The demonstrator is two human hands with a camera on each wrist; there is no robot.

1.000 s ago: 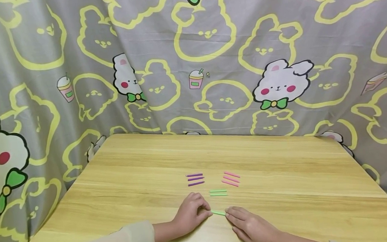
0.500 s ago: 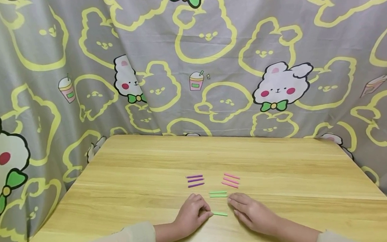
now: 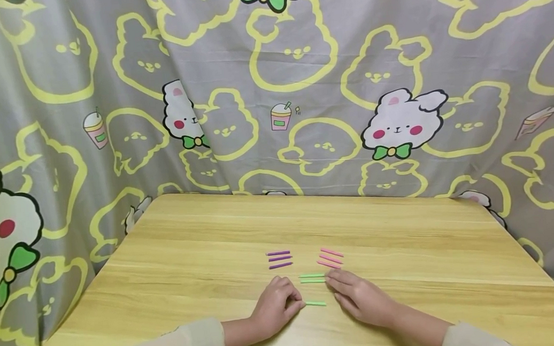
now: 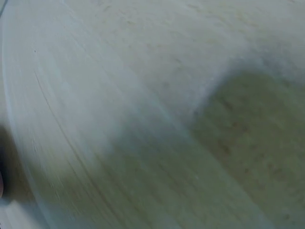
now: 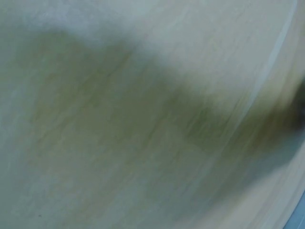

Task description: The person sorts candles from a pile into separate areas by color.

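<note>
My left hand (image 3: 275,308) pinches the left end of a thin light green stick (image 3: 316,303) between thumb and forefinger, low over the tabletop. Two more green sticks (image 3: 311,278) lie parallel just beyond it, side by side. My right hand (image 3: 360,297) rests on the table with its fingers extended, fingertips at the right ends of that pair. Neither wrist view catches the sticks; both show blurred wood and shadow.
Three purple sticks (image 3: 280,259) lie in a row beyond my left hand. Three pink sticks (image 3: 330,257) sit slanted beyond my right hand. The wooden table (image 3: 190,243) backs onto a grey cartoon-print curtain (image 3: 235,52).
My right hand has released the right end of the pinched green stick and moved forward to the right ends of the green pair. My left hand keeps its pinch, nearly still.
</note>
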